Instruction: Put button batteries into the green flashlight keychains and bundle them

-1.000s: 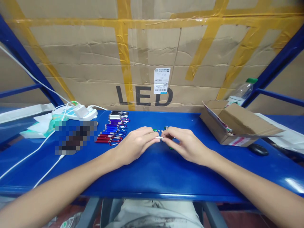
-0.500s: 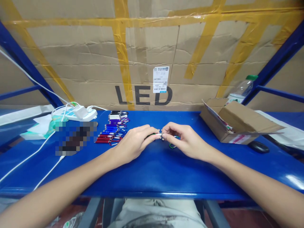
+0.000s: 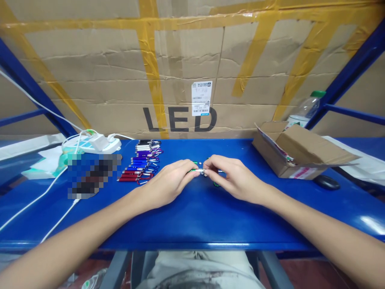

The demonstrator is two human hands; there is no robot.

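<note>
While both hands meet at the middle of the blue counter (image 3: 192, 216), the left hand (image 3: 168, 182) pinches the green body of a small keychain flashlight (image 3: 197, 171) and the right hand (image 3: 233, 178) pinches its silver end, each grip pressed together on the piece, which sits just above the surface. Because the part is so small, I judge that a finger could slip, and the piece could drop and roll on the smooth counter. Some tiny loose parts (image 3: 196, 163) lie just behind the fingers, so a careless wrist might push them away. The row of finished flashlights (image 3: 140, 162) stays near the left hand and could be disturbed by it.
</note>
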